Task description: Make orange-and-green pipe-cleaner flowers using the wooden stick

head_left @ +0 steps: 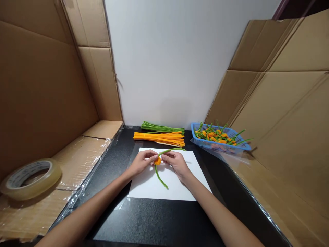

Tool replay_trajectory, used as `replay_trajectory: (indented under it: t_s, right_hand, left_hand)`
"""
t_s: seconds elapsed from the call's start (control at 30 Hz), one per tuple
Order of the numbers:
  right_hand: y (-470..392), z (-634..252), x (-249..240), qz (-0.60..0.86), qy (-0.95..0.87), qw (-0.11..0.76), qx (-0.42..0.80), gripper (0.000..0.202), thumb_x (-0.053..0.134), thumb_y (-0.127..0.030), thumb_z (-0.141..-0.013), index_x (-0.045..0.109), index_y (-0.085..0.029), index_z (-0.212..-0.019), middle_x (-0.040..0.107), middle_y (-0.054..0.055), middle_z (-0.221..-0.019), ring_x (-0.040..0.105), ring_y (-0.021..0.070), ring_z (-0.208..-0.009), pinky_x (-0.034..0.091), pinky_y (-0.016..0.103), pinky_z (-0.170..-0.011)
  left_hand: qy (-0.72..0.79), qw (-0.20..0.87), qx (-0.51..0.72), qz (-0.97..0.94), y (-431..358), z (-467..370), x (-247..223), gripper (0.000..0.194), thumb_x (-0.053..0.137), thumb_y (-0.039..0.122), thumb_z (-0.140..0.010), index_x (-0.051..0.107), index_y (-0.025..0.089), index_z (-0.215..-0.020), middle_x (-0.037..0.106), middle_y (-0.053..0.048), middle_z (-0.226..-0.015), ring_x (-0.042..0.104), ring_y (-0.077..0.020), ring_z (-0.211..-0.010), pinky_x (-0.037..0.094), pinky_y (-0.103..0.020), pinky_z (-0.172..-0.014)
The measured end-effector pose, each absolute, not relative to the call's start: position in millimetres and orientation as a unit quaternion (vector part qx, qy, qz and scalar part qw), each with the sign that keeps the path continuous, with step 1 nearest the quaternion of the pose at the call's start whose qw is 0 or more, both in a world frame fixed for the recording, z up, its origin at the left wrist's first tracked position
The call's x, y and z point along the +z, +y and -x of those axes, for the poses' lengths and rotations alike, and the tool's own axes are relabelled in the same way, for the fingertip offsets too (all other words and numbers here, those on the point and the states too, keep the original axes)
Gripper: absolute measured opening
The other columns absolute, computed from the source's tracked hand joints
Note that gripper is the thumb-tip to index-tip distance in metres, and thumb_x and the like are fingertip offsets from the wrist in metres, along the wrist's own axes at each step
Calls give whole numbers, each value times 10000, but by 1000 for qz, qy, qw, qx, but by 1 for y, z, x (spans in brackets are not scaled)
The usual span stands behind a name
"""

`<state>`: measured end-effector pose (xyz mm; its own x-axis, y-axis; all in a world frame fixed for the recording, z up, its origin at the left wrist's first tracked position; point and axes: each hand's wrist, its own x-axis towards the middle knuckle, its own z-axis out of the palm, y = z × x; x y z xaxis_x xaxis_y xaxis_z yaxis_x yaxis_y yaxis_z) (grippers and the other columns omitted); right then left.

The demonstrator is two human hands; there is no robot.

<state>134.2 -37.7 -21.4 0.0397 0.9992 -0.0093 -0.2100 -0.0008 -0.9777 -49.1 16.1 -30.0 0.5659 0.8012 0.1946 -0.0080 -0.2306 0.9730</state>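
Over the white sheet [177,192], a small rounded orange pipe-cleaner coil [158,161] is held between my two hands. My left hand [144,163] is closed, thumb and fingertips pinching the coil's left side. A green pipe cleaner [161,180] comes out of the coil at both ends, one end curving down toward the sheet, the other bending up and right above my right hand [178,164]. That hand is closed too, its fingertips against the coil's right side by the green stem. Its exact grip is partly hidden by the fingers.
Behind the sheet lie bundles of orange pipe cleaners [159,137] and green pipe cleaners [161,127]. A blue basket [218,145] at back right holds several orange-and-green pieces. A roll of clear tape [48,183] rests on cardboard at left. Cardboard walls [288,113] flank the black tabletop [144,219].
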Motion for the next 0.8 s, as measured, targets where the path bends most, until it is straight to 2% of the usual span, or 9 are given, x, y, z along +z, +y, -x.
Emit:
replay_trajectory:
  t_s: [0.3,0.4,0.5,0.63,0.73,0.8]
  right_hand:
    - [-45,-124,-14,454,-460,586,489,271,808,-432,-662,740,-180,-733,631,6,-672,478,127,-633,351,270,-604]
    - [-46,-122,-13,450,-476,581,482,273,790,-450,-692,721,-187,-725,623,9,-685,499,138,-664,363,265,-609]
    - [-45,-122,-15,466,-449,586,487,293,803,-451,-683,713,-183,-762,650,24,-749,532,145,-697,392,264,-629]
    - [-45,-124,-16,444,-434,599,505,307,804,-448,-691,700,-180,-802,674,34,-796,583,161,-750,437,272,-671]
    - [-45,-126,-14,430,-451,601,500,284,776,-440,-733,694,-175,-798,681,35,-788,586,153,-738,441,272,-680]
    - [-45,-127,-13,426,-447,609,497,285,774,-442,-737,683,-177,-789,675,26,-757,584,146,-705,439,270,-665]
  left_hand:
    - [287,617,342,-648,6,46,-23,364,807,439,-728,690,119,-856,693,-39,-759,588,-109,-625,474,-230,-618]
    - [305,596,355,-653,8,46,-27,374,819,445,-708,691,121,-845,693,-44,-761,612,-131,-652,496,-252,-634]
    - [311,558,372,-673,10,46,-30,368,826,429,-699,701,131,-874,713,-62,-840,650,-163,-747,531,-290,-722]
    - [298,493,407,-709,7,47,-29,320,799,379,-742,687,134,-914,711,-79,-904,665,-182,-826,545,-320,-787]
    - [261,450,435,-735,0,48,-24,329,785,326,-770,644,147,-1006,693,-72,-939,664,-173,-849,552,-329,-822]
    - [240,449,444,-737,-4,47,-22,420,798,305,-761,601,165,-1105,679,-68,-979,659,-172,-885,559,-324,-825]
